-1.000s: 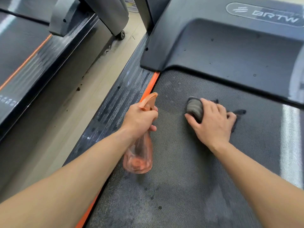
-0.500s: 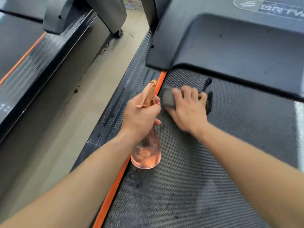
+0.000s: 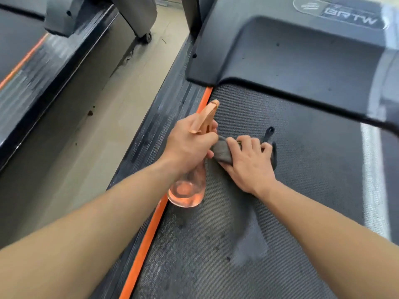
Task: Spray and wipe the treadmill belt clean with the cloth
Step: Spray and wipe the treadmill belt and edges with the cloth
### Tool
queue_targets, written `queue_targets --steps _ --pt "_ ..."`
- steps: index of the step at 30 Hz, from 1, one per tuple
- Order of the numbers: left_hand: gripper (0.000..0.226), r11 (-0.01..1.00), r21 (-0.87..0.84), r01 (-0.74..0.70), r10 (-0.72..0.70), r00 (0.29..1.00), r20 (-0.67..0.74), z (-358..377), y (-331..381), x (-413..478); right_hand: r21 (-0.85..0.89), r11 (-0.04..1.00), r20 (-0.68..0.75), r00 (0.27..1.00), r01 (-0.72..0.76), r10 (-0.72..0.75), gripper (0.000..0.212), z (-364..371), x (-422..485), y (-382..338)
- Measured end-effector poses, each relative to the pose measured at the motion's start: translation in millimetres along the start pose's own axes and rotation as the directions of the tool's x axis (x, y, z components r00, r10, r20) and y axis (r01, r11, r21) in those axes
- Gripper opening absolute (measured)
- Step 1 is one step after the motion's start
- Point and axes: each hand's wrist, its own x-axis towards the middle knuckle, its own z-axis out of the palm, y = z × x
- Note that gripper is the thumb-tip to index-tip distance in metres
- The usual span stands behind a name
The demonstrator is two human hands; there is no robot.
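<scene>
Grey, bunched microfibre cloth [image 3: 222, 151] lies on the dark textured treadmill belt [image 3: 302, 180], near its left edge and a little short of the black plastic motor cover [image 3: 302, 57]. The right hand [image 3: 248, 167] rests palm down on it, fingers close together and nearly flat, pressing it against the belt; a dark loop of the cloth sticks out beyond the fingertips.

Just beside it, the left hand [image 3: 190, 145] is wrapped around the neck of a translucent orange spray bottle [image 3: 187, 190] with fingers curled at the trigger. The nozzle points forward, and the round base hangs over the orange stripe [image 3: 146, 238] bordering the belt. Dark specks and a pale smear mark the belt nearer the person. Left of the ribbed black side rail [image 3: 155, 130] is a tan floor [image 3: 97, 130], then a second treadmill [image 3: 43, 61].
</scene>
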Motion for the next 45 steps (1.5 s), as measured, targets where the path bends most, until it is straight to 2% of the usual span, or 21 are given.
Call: queue_targets --steps 3,6,8,9,11,14,16,19,21,24,27,29,36,40,41,43,45 --pt "0.031 1.0 0.012 0.011 -0.012 0.999 0.038 2.7 6.1 -5.7 -0.033 0.999 0.109 0.994 0.027 -0.023 0.067 -11.4 -57.3 1.8" --pt "0.02 0.998 -0.034 0.055 -0.054 0.998 0.039 10.7 1.7 -7.7 0.011 0.999 0.14 0.989 -0.04 0.038 0.068 -14.9 -69.5 -6.5" --pt "0.025 0.998 -0.001 0.059 -0.059 0.997 0.056 19.4 -3.1 -3.1 0.049 0.997 0.174 0.984 -0.058 0.049 0.066 -15.7 -67.2 -9.7" --pt "0.029 0.998 0.014 0.054 -0.055 0.996 0.071 24.6 -4.2 0.5 0.051 0.998 0.186 0.982 -0.031 0.021 0.067 -15.0 -65.4 -5.8" --pt "0.04 0.999 0.022 0.041 -0.044 0.991 0.123 33.5 -3.1 9.0 0.033 0.993 0.154 0.981 0.114 -0.118 0.066 -14.2 -58.0 11.2" --pt "0.036 0.998 0.03 0.055 -0.059 0.983 0.171 41.9 5.0 22.6 -0.012 0.953 0.094 0.949 0.302 -0.3 0.06 -11.2 -37.1 43.2" --pt "0.032 0.996 0.048 0.074 -0.08 0.985 0.15 46.3 8.4 33.3 -0.045 0.963 0.105 0.96 0.266 -0.26 0.063 -11.3 -18.8 65.3" --pt "0.03 0.986 0.11 0.127 -0.138 0.986 0.098 53.7 8.8 49.4 -0.089 0.987 0.131 0.984 0.136 -0.123 0.066 -16.3 15.4 106.6" --pt "0.03 0.97 0.164 0.177 -0.194 0.976 0.095 62.8 11.0 57.5 -0.11 0.982 0.147 0.98 0.15 -0.134 0.066 -21.1 25.1 133.1" --pt "0.022 0.948 0.235 0.217 -0.242 0.967 0.083 79.6 14.2 65.8 -0.116 0.982 0.087 0.986 0.149 -0.139 0.07 -21.4 4.8 164.4" --pt "0.035 0.919 0.318 0.234 -0.281 0.953 0.112 97.2 16.8 71.9 -0.084 0.996 0.017 0.999 0.035 -0.034 0.07 -13.1 -20.7 174.1" --pt "0.032 0.901 0.359 0.242 -0.303 0.945 0.122 105.2 18.1 75.1 -0.054 0.999 0.011 1.0 0.009 -0.008 0.069 -9.1 -21.0 173.4" --pt "0.02 0.87 0.376 0.319 -0.38 0.92 0.098 115.5 20.1 76.9 -0.011 0.999 -0.033 0.998 0.053 -0.053 0.07 -6.6 -20.6 177.9" --pt "0.021 0.853 0.41 0.323 -0.383 0.921 0.071 121.8 23.1 77.1 0.001 0.987 -0.076 0.984 0.164 -0.163 0.07 -6.4 -24.1 177.2" --pt "0.025 0.846 0.437 0.307 -0.371 0.926 0.067 123.7 23.9 77.3 0.032 0.989 -0.08 0.987 0.142 -0.139 0.069 -8.3 -24.6 172.9" --pt "0.027 0.824 0.489 0.287 -0.355 0.934 0.049 127.8 28.7 76.6 0.14 0.99 -0.075 0.997 0.005 0.006 0.065 -13.4 -25.5 157.4" --pt "0.01 0.788 0.546 0.285 -0.345 0.939 0.008 130.1 28.6 75.1 0.172 0.978 -0.039 0.992 -0.114 0.123 0.066 -15.3 -30.7 136.7"
